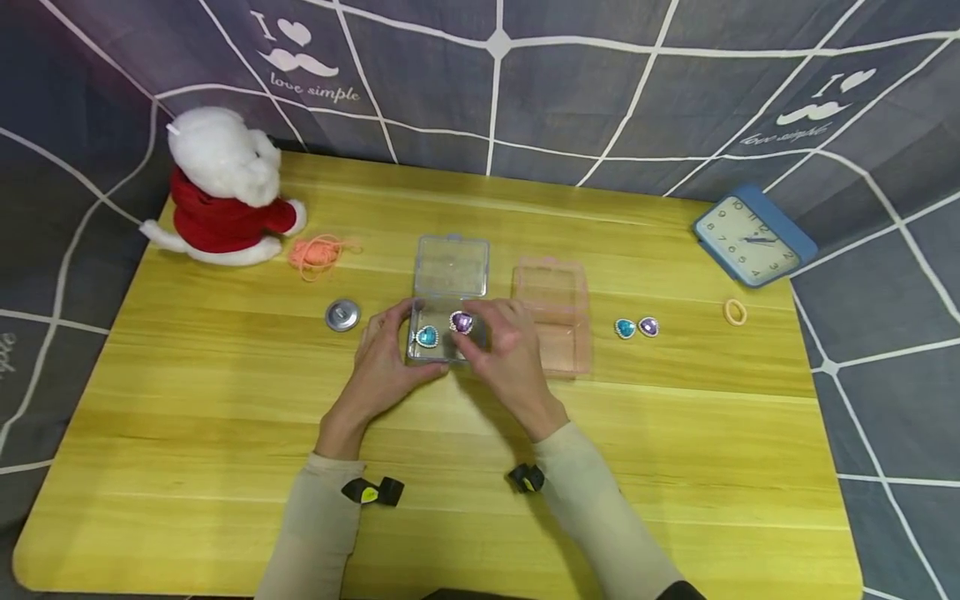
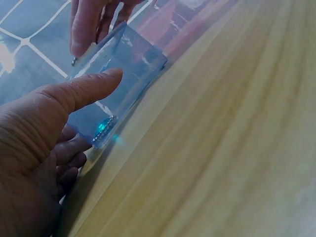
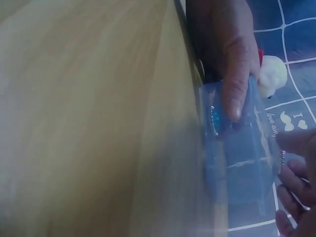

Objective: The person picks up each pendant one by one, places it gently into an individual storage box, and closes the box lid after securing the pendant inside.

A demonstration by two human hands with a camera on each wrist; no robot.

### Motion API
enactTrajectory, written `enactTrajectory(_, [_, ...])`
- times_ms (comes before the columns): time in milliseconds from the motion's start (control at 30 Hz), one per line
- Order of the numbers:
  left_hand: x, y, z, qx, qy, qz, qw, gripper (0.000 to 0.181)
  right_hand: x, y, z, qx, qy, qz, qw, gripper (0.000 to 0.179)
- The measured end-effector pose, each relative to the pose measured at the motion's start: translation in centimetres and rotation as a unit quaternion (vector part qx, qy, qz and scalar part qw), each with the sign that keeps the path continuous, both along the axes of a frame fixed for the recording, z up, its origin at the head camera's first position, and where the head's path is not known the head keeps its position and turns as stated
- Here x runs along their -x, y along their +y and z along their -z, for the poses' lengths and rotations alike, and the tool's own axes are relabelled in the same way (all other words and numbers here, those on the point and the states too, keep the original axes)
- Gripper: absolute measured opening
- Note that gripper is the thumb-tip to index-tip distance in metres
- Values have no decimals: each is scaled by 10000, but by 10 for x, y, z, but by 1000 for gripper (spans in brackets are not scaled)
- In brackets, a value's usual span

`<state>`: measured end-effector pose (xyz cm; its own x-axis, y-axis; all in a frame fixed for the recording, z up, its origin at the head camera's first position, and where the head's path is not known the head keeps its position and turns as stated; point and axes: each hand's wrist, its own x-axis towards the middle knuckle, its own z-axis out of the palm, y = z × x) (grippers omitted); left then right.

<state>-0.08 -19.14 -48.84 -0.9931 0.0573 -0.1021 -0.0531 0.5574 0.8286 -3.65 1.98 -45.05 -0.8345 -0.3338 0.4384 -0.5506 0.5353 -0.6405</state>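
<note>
A clear plastic box (image 1: 452, 265) stands on the table, its lid tipped back behind it. My left hand (image 1: 378, 358) grips it at the left side, with the thumb along the front wall. Inside, at the left, lies a blue heart-shaped gem (image 1: 427, 337) edged with small beads; it shows through the wall in the left wrist view. Over the box, my right hand (image 1: 513, 354) pinches a purple heart-shaped gem (image 1: 461, 322) between thumb and fingers. In the right wrist view only the beaded edge of this gem shows.
Right of the box lies an open pink box (image 1: 566, 354). Beyond it are another blue gem (image 1: 625, 328), another purple gem (image 1: 648, 326), a ring (image 1: 735, 312) and a clock (image 1: 750, 237). Leftward are a metal disc (image 1: 342, 315), orange yarn (image 1: 317, 253) and a plush toy (image 1: 225, 192).
</note>
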Motion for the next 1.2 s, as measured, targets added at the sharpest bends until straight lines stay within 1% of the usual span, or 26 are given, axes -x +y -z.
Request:
enactTrajectory(167, [1, 1, -1, 13, -9, -3, 10000, 112, 1, -4, 0, -496, 60, -1, 9988, 44])
enactTrajectory(333, [2, 1, -2, 19, -4, -9, 10000, 112, 2, -6, 1, -867, 117, -10, 9962, 45])
enactTrajectory(533, [2, 0, -3, 25, -16, -29, 10000, 112, 4, -9, 0, -1189, 87, -81, 9928, 42])
enactTrajectory(900, [3, -1, -2, 55, -13, -30, 10000, 111, 6, -13, -4, -1501, -224, -69, 9884, 43])
enactTrajectory(1200, [1, 0, -1, 67, 1, -1, 10000, 113, 7, -17, -6, -1858, -565, -19, 9810, 43])
